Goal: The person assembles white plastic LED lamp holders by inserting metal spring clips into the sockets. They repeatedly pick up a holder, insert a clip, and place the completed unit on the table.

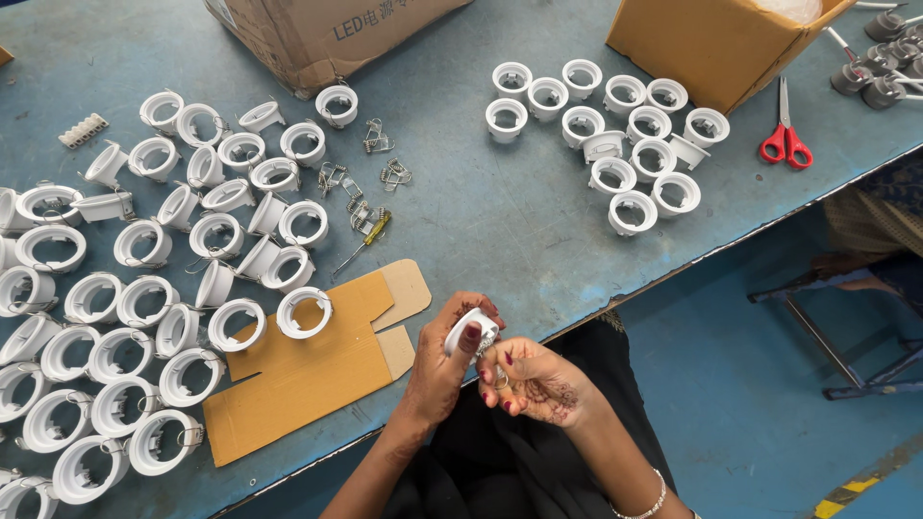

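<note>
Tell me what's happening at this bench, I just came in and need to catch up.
A person holds one white plastic ring in the left hand at the table's near edge, while the right hand works a small metal spring against it. Many rings lie left, a smaller group right, loose springs between.

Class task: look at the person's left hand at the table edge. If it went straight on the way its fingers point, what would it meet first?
The left hand points up and right, gripping a white plastic ring housing. Beyond that, bare blue tabletop follows; the cluster of white rings seems next, though depth is unclear.
</note>
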